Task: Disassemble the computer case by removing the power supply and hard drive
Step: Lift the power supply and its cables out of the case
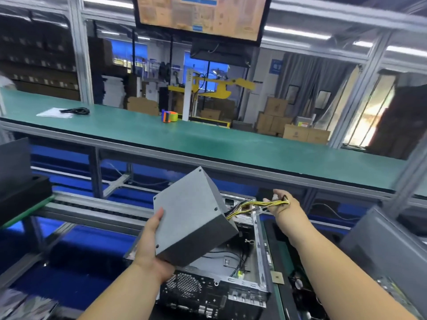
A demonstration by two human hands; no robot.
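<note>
A grey metal power supply (pixel 190 218) is lifted clear above the open computer case (pixel 242 280) and tilted. My left hand (pixel 151 245) grips it from below at its left corner. A bundle of yellow and black cables (pixel 256 205) runs from the power supply's right side to my right hand (pixel 280 203), which is closed around the bundle's end. The case lies on its side below, rear ports toward me, its inside partly hidden by the power supply. I cannot make out a hard drive.
A long green shelf (pixel 208 142) crosses the middle, holding a tape dispenser (pixel 169 116) and a black cord (pixel 76 110). A roller conveyor (pixel 97 206) lies to the left. Dark case panels stand at right (pixel 388 245) and left (pixel 13 162). A monitor (pixel 201 15) hangs above.
</note>
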